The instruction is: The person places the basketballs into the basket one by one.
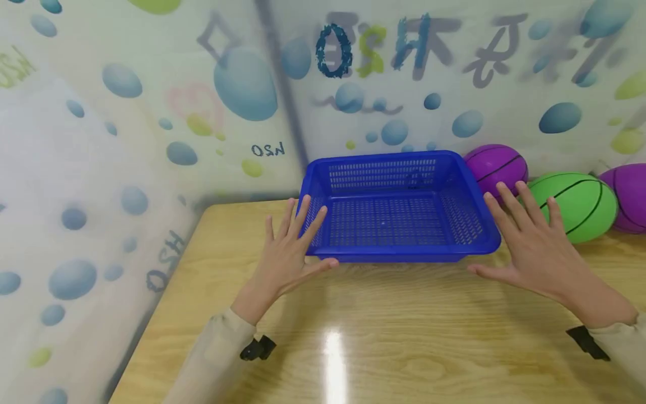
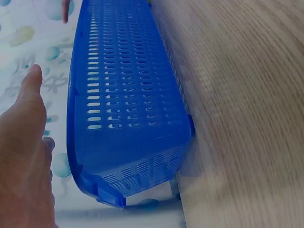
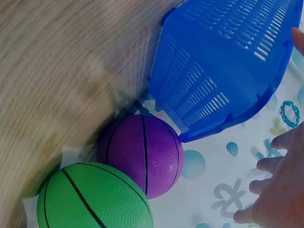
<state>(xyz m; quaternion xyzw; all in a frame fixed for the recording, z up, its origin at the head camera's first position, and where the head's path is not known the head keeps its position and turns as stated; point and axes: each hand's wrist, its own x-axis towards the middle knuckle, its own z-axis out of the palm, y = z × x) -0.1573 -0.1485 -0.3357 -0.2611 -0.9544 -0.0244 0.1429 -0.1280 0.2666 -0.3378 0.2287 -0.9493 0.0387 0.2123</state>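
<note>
Head view: blue basket point(image 1: 383, 253) upright on table point(image 1: 404, 336), far end by the wall, slotted sides, gridded floor facing up.
Left hand point(image 1: 285, 252): fingers spread wide, thumb out; overlaps basket's left rim in head view, but left wrist view shows a gap between them.
Right hand point(image 1: 540, 252): fingers spread wide, thumb pointing at basket's front right corner; in front of the green ball in head view. Contact with basket: cannot tell.
Purple ball point(image 1: 497, 163): just right of basket, black lines; touching or not, cannot tell.
Green ball point(image 1: 582, 205): right of that one, nearer the person, black lines, overlapping it in view.
Second purple ball point(image 1: 631, 196): beyond the green ball, cut by right frame edge.
Table: light wood grain, bright glare streak at front.
Wall point(image 1: 151, 140): white, blue and green dots, "H2O" lettering, some mirrored.
Sleeves point(image 1: 212, 348): pale, both arms; black piece point(image 1: 257, 348) by left cuff, another by right.
</note>
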